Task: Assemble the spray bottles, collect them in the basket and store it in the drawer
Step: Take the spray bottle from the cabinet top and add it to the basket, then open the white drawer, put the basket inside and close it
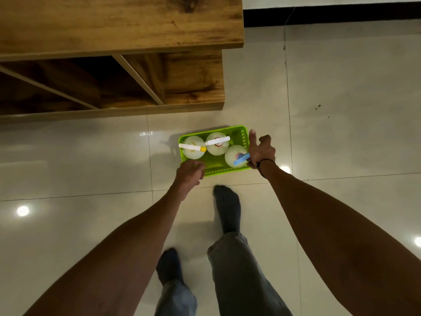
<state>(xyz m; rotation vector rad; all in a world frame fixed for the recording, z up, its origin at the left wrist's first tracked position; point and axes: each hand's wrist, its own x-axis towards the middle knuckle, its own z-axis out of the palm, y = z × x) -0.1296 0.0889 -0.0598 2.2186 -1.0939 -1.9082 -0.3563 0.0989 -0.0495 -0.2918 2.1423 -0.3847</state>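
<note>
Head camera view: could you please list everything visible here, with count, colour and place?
basket: one, bright green, held above the floor in front of the cabinet.
spray bottles: three, translucent white, upright in the basket; nozzle heads are yellow-tipped, white and blue.
cabinet: one, brown wood, upper left, its open compartment split by dividers.
floor: glossy pale tiles with light reflections.
baseboard: one, black, along the wall at top right.
left hand: grips the basket's near left corner.
right hand: holds the basket's right end, thumb raised.
feet: two, in dark socks, below grey trousers.
</note>
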